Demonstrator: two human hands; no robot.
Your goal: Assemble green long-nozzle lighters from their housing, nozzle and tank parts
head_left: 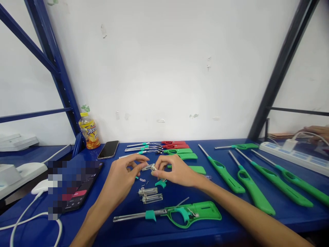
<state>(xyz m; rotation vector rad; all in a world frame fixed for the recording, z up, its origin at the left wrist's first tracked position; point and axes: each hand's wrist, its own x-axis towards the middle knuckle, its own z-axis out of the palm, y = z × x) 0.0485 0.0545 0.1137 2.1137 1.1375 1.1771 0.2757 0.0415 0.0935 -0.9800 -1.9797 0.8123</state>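
Between my hands is a small clear lighter fuel tank (pixel 147 167). My left hand (pixel 125 171) pinches its left end with thumb and fingertips, and my right hand (pixel 174 170) grips its fitted right end; fingers partly cover it. Just below lie two more clear fuel tanks (pixel 152 198), side by side. A teal trigger (pixel 160 184) rests under my right fingers, close to tiny pink and metal parts (pixel 142 180). Nearest me is an opened green utility lighter (pixel 203 216), its metal tube pointing left and its inner parts exposed.
Several finished-looking green lighters (pixel 257 192) lie on the right of the blue table. Red and green lighter housings (pixel 177 145) with wired tubes line the back. Left are a phone (pixel 108 150), another lit phone (pixel 79 195), a drink bottle (pixel 89 132) and white cables. A power strip (pixel 295 157) and another person's hand (pixel 315 132) are far right.
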